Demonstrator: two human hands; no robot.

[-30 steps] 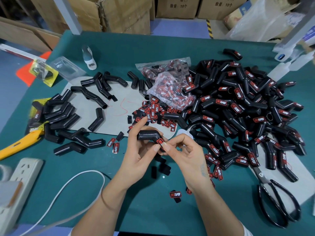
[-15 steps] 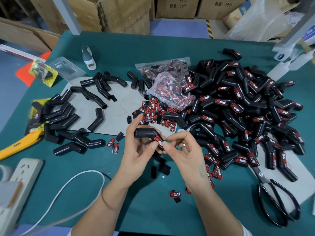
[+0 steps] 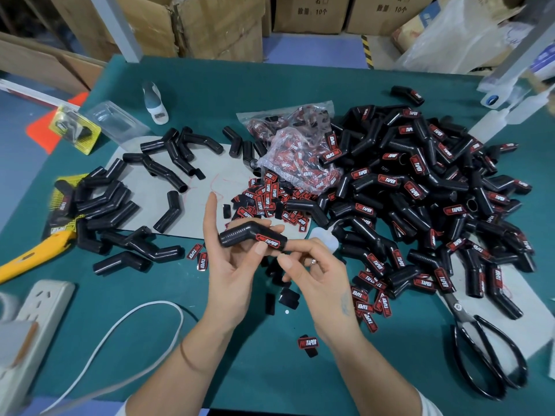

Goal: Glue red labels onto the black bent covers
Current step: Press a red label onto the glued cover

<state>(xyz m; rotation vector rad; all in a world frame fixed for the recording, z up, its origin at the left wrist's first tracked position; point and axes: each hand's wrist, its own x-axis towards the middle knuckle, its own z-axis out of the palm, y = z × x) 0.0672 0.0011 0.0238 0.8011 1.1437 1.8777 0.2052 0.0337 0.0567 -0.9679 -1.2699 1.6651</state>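
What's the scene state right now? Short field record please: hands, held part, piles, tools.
left hand: holds one black bent cover, thumb pressing by its label
held cover label: red, already on the cover
right hand: beside the cover's end, fingers loosely curled, holds nothing visible
labelled pile: large heap, right of centre
unlabelled covers: scattered on the left
loose labels: spread by a clear bag
tools: scissors at right, yellow knife at left
surface: green table

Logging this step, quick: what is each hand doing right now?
Left hand: holds a black bent cover with a red label on it.
Right hand: fingers curled beside the cover; whether it grips anything cannot be told.
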